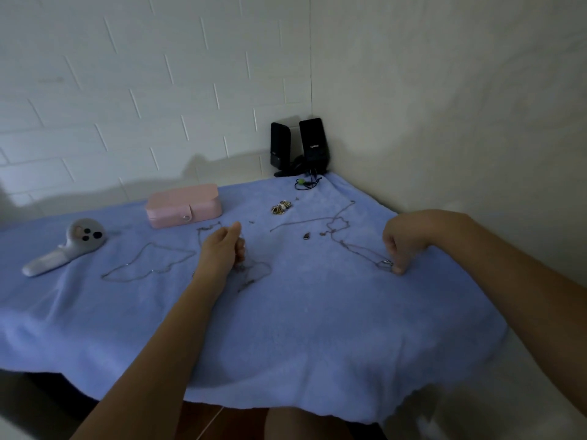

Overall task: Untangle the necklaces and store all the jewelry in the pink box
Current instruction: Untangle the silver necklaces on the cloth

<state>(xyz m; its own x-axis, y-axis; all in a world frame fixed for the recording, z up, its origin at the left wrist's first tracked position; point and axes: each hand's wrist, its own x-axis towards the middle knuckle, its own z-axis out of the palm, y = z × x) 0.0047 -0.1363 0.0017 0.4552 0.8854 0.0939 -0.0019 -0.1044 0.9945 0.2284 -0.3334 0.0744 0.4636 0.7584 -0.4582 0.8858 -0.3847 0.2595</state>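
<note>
- Fingers (pixel 397 268) of the right hand (pixel 405 239) are squeezed together, tips down on the blue towel (pixel 286 328), pinching the small silver end piece of the long chain (pixel 352 247).
- From that pinch the long chain runs away toward 11 o'clock. It crosses itself in a loose snarl about midway, and one tail trails off toward 9 o'clock.
- Its long axis goes near-right to far-left, so I'd judge a draw toward 5 o'clock would pull along it, not across.
- This hand is plainly the nearer one to that chain. Its knuckles are up and its wrist raised, and the forearm comes in from 4 o'clock.
- At 9 o'clock from the snarl, well apart, the left hand (pixel 219 252) has its thumb up and its fingers curled over the middle chain (pixel 257 269). I cannot tell whether they actually grip it.
- Further toward 9 o'clock, the left chain (pixel 149 262) lies in an open loop.
- At 11 o'clock from the left hand sits the pink box (pixel 183 206), lid down and nearer that hand.
- A heap of small jewelry (pixel 281 207) lies at 12 o'clock.
- A grey handheld device (pixel 63 249) lies far left on the tabletop, with black speakers (pixel 298 147) in the far corner.
</note>
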